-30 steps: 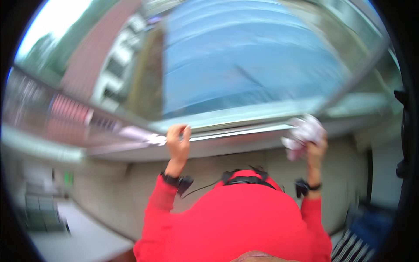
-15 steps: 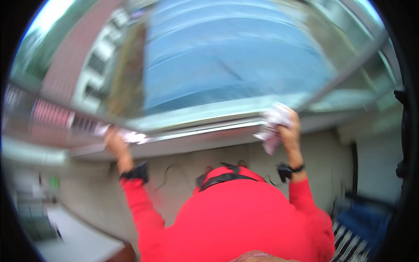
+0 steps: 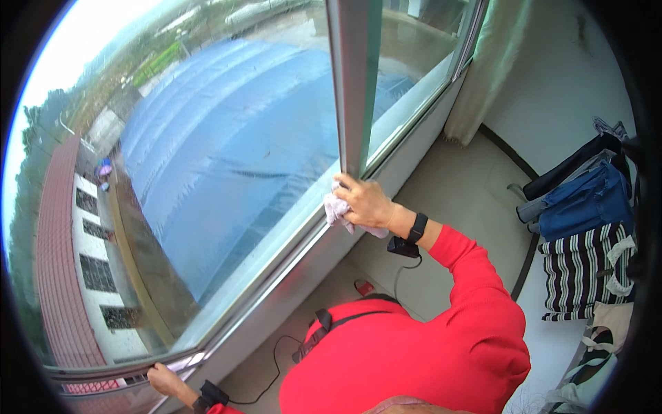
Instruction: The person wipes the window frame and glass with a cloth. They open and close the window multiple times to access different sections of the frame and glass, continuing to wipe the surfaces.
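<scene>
My right hand (image 3: pixel 365 202) is closed on a crumpled pale pink cloth (image 3: pixel 336 208). It presses the cloth to the window's lower rail, at the foot of the upright window frame (image 3: pixel 353 148). Part of the cloth hangs below my fingers. At the lower left, my left hand (image 3: pixel 167 381) is closed with curled fingers against the window rail (image 3: pixel 241 309). What it grips, if anything, is hidden. Both wrists wear black bands with small black boxes attached.
Beyond the window lie a blue covered roof (image 3: pixel 234 152) and a long building with a red roof (image 3: pixel 63 255). Bags and a striped cloth item (image 3: pixel 583 272) line the right wall. A pale curtain (image 3: pixel 493 69) hangs at the far right window end. Black cables trail near my body.
The view has turned and is sharper. My right hand now holds the cloth at the base of the upright frame, and my left hand appears lower at the far left end of the rail.
</scene>
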